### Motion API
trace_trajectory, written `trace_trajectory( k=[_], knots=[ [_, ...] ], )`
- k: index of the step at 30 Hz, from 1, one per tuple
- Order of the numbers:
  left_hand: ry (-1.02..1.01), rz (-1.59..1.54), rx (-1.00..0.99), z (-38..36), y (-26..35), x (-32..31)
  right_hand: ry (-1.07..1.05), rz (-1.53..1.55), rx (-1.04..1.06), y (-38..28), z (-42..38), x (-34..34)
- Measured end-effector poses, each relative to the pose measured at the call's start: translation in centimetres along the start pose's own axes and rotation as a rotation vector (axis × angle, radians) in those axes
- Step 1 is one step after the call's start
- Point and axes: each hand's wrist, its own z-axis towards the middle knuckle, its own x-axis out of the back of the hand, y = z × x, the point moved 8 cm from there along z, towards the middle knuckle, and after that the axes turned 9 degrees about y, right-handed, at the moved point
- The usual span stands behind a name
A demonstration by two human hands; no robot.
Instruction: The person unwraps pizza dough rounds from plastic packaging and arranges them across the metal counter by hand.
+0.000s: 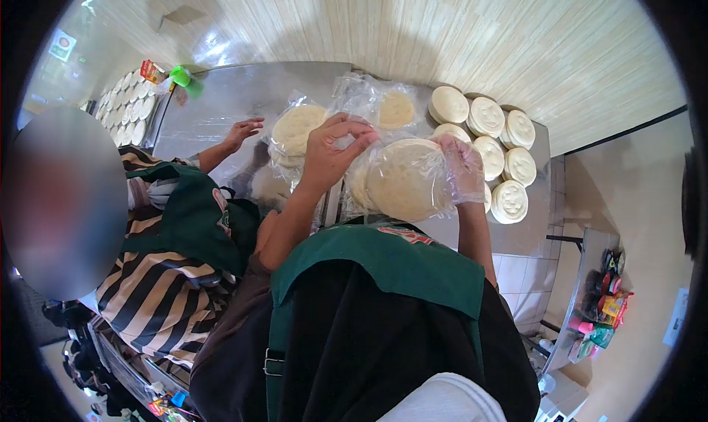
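Note:
In front of my chest is a round, pale flatbread (408, 180) in a clear plastic bag. My right hand (464, 170), in a thin clear glove, grips its right edge. My left hand (341, 143), bare, has thumb and fingertips pinched together at the upper left of the bread, on what looks like the rim of the clear bag (377, 155). Another bread partly shows beneath the held one. Beyond my hands, one more flatbread (397, 110) lies among clear bags (354, 90). Left of my left hand sit bagged flatbreads (298, 127) in a pile.
Several stacks of round flatbreads (487, 117) stand on the right part of the metal table (243, 83). At my left, a co-worker in a green apron (195, 219) reaches a hand (242, 132) over the table. A green container (180, 75) is at the far left.

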Motion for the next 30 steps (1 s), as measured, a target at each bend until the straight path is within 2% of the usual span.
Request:
trace_trajectory(
  k=[2,4,5,6,7,9,12,15,18,21,22,24,28,30],
  knots=[
    [0.088,0.001,-0.028,-0.2,-0.4,0.3,0.076,-0.011,-0.012,1.5,0.4,0.9],
    [0.338,-0.17,0.161,-0.4,-2.8,2.0,0.198,0.027,-0.014,2.7,0.6,2.1],
    [0.464,-0.255,0.255,-0.6,-4.0,2.7,0.191,0.078,-0.041,3.0,0.7,2.5],
    [0.451,-0.127,0.285,-0.4,-4.4,3.0,0.184,0.128,-0.067,2.6,0.5,2.8],
    [0.372,-0.129,0.223,0.1,-4.0,2.3,0.177,0.177,-0.093,2.3,0.4,3.0],
    [0.21,-0.132,0.1,0.7,-2.9,0.5,0.1,0.094,-0.019,1.3,0.5,2.4],
    [-0.096,0.126,0.001,0.9,-0.7,-2.5,0.038,-0.036,0.053,0.7,0.7,1.3],
    [-0.042,0.335,-0.139,1.2,0.5,-2.6,0.031,-0.098,-0.003,1.3,1.0,1.2],
    [0.059,0.252,-0.095,1.0,0.5,-2.7,0.101,-0.025,-0.081,1.8,0.6,1.1],
    [0.298,-0.272,0.18,0.5,-3.5,-2.0,0.185,0.154,-0.159,3.9,1.0,1.7],
    [0.277,-0.272,0.22,0.4,-4.3,-2.1,0.211,0.222,-0.188,4.7,1.3,2.0],
    [0.242,-0.274,0.298,0.2,-5.6,-2.2,0.226,0.175,-0.102,4.0,1.2,2.8],
    [0.182,0.129,0.285,-0.6,-6.6,-1.8,0.281,0.103,0.087,-0.3,0.5,3.0],
    [0.178,0.338,0.2,-1.1,-4.5,-2.2,0.37,-0.177,0.224,-2.8,-0.6,2.9]
  ],
)
